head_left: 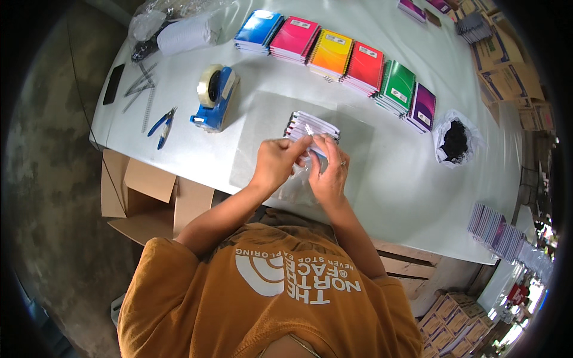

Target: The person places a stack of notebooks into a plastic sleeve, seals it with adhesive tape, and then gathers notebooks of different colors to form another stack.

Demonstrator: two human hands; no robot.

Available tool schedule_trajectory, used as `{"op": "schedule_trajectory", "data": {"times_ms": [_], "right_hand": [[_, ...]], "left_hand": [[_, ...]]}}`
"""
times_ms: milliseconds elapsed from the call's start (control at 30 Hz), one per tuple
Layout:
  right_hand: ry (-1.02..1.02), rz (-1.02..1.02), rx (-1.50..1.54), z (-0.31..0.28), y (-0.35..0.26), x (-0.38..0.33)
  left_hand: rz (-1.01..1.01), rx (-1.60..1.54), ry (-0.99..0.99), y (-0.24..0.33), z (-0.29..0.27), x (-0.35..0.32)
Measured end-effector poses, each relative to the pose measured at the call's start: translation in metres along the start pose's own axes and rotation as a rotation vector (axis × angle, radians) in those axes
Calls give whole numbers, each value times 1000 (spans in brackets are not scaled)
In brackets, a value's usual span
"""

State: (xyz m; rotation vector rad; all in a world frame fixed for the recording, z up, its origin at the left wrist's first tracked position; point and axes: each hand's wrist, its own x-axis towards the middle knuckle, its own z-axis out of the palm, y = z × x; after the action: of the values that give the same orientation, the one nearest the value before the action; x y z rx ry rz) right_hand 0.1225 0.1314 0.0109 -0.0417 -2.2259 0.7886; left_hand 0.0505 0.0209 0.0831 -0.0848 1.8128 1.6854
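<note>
while both hands meet over the white table [382, 179], i note the left hand [276, 162] pinching the clear plastic bag [296, 185] at its top edge, fingers closed on the film. right hand [328, 173] also grips the bag, fingers curled tight, ring visible. small stack of notebooks [311, 126] lies just beyond the fingertips, touching the bag mouth. blue tape dispenser [215, 98] sits to the left, blue-handled pliers [162, 126] further left. row of coloured spiral notebooks [346, 59] along the far side. open cardboard box [149, 200] beneath the table edge.
</note>
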Motion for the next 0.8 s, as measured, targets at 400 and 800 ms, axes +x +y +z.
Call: {"op": "schedule_trajectory", "data": {"times_ms": [400,800], "right_hand": [[-259,17,-148,-15,-10,27],[-148,-44,-29,-23,15,13]], "left_hand": [[177,932,467,-51,-74,46],[40,-43,-38,-17,-234,54]]}}
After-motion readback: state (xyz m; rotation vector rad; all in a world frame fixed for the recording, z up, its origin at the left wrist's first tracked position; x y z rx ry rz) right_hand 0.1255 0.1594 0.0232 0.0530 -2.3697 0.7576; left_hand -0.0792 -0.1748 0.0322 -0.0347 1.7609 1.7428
